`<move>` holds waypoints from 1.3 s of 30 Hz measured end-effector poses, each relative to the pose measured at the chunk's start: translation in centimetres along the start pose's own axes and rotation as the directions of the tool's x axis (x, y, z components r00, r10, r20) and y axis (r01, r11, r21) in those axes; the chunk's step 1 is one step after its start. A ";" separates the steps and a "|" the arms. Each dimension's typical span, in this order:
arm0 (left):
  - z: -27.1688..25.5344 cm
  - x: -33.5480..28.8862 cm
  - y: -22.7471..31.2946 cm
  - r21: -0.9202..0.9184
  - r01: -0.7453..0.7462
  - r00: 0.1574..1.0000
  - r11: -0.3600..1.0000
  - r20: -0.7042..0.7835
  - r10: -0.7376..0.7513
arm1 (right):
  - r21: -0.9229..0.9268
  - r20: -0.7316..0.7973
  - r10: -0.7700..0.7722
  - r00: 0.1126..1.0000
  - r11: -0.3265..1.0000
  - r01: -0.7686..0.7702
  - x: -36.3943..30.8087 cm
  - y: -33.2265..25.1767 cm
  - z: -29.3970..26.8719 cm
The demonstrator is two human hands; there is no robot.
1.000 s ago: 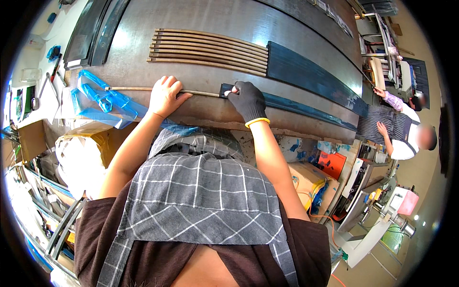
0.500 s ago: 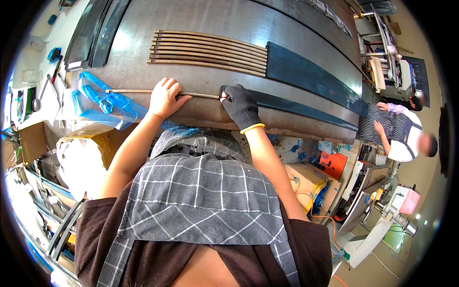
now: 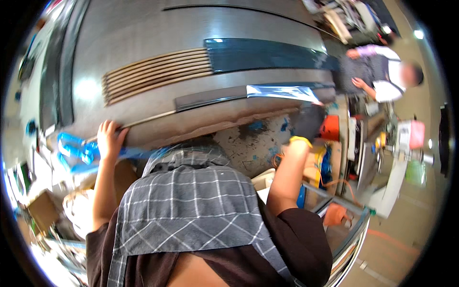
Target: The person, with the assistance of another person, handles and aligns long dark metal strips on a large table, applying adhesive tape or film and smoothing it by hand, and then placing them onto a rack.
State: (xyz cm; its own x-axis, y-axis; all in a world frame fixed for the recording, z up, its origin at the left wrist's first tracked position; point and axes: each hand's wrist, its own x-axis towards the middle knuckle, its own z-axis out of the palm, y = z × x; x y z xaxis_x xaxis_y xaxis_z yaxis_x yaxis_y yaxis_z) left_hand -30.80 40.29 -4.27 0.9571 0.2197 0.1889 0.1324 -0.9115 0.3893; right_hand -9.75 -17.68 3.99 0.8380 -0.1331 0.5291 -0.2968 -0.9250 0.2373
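A long narrow strip (image 3: 152, 118) lies along the table's near edge, its left end thin and pale and the rest covered in dark film. My bare left hand (image 3: 110, 138) is closed on its left end. My right hand (image 3: 308, 119), in a black glove with a yellow cuff, is closed at the end of a shiny plastic film (image 3: 279, 92) that is peeled back over the strip. Motion blur softens the gloved fingers. Farther back lie several parallel brown strips (image 3: 158, 71), their right parts under a dark blue film (image 3: 267, 55).
Crumpled blue film (image 3: 76, 149) sits at the table's left edge. Dark flat panels (image 3: 60, 62) lie at the far left. Another person (image 3: 387, 71) stands at the right end of the metal table (image 3: 138, 28). A cardboard box (image 3: 327, 165) and an orange bin (image 3: 330, 128) are below at right.
My right hand has moved far right along the strip, drawing film back into a shiny fold. My left hand has slid to the strip's left end. The whole view has turned.
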 end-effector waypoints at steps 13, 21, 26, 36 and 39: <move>8.6 8.8 18.2 -0.398 -0.181 0.963 0.900 0.112 0.243 | 0.939 0.234 0.585 0.776 -0.344 -0.023 -1.8 -6.5 -16.0; 3.1 7.3 21.3 -0.407 0.856 0.495 -0.317 0.473 0.729 | 0.543 0.343 -0.639 0.688 -0.463 -0.700 -4.8 -17.8 -18.6; 0.5 4.0 11.9 -0.639 0.769 0.585 -0.029 0.684 0.434 | 0.572 0.409 -0.598 0.689 -0.421 -0.704 -3.5 -18.6 -18.5; -12.6 -1.7 -15.9 0.580 0.566 0.800 0.586 -0.559 -0.219 | 0.932 0.362 -0.755 0.547 0.291 -0.214 -7.9 -23.5 -11.3; -9.5 4.0 -6.8 0.194 0.160 0.930 0.968 -0.359 -0.082 | 0.951 0.171 -0.771 0.613 0.292 0.102 -7.6 -26.3 -10.2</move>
State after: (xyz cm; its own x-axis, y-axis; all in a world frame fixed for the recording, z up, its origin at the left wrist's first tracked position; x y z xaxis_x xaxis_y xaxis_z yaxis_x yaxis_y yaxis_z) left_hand -30.34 50.66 2.36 0.7868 0.4034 0.4672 0.3309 -0.9146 0.2323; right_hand -12.96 11.33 2.05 0.8211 0.5708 0.0016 0.4339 -0.6223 -0.6515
